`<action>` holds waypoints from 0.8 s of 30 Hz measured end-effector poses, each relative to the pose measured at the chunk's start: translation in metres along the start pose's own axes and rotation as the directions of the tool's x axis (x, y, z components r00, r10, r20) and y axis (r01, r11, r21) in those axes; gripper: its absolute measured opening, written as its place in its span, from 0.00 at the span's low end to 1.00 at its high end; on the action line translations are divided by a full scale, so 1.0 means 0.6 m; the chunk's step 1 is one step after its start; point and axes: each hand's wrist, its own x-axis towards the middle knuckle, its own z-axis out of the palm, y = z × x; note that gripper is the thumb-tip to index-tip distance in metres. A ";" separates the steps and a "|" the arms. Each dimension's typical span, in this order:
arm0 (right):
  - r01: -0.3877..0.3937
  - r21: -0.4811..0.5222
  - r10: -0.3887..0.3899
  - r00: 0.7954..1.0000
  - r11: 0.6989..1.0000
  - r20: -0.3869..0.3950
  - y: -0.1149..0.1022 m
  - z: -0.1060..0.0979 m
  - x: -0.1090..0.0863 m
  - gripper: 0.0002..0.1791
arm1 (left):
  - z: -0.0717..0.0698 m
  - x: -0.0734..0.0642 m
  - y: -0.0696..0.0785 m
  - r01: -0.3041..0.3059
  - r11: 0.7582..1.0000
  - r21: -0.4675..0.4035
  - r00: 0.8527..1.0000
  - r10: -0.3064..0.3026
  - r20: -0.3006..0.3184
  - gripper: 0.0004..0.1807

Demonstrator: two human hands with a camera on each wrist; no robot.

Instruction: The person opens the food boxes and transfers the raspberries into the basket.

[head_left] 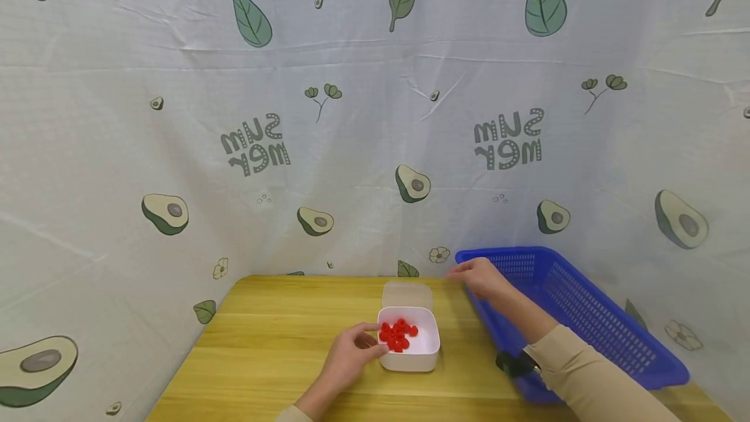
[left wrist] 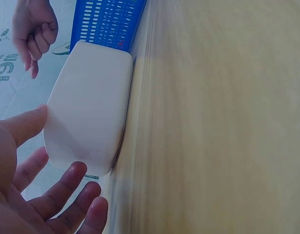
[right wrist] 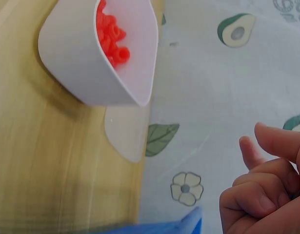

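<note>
A white box (head_left: 410,360) stands on the wooden table with its translucent lid (head_left: 407,295) folded back behind it. Small red pieces (head_left: 395,336) with holes, like short tubes, lie heaped toward the box's left side. My left hand (head_left: 351,351) is at the left wall of this box, thumb and fingers spread and fingertips right at its side. Up near the back left rim of a blue basket (head_left: 609,305) hovers my right hand (head_left: 483,279). In the right wrist view its thumb and index finger are extended, the other fingers curl inward, and nothing shows between them.
The blue perforated basket fills the table's right side, slanting toward the front. A dark band (head_left: 515,363) circles the right wrist. Behind the wooden table (head_left: 281,337) hangs a pale curtain (head_left: 351,148) printed with avocados and leaves.
</note>
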 end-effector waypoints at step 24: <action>-0.108 0.082 0.103 0.992 0.991 0.069 -0.016 0.130 -0.031 0.13 | 0.001 0.003 0.001 0.013 1.000 0.008 1.000 -0.013 0.012 0.25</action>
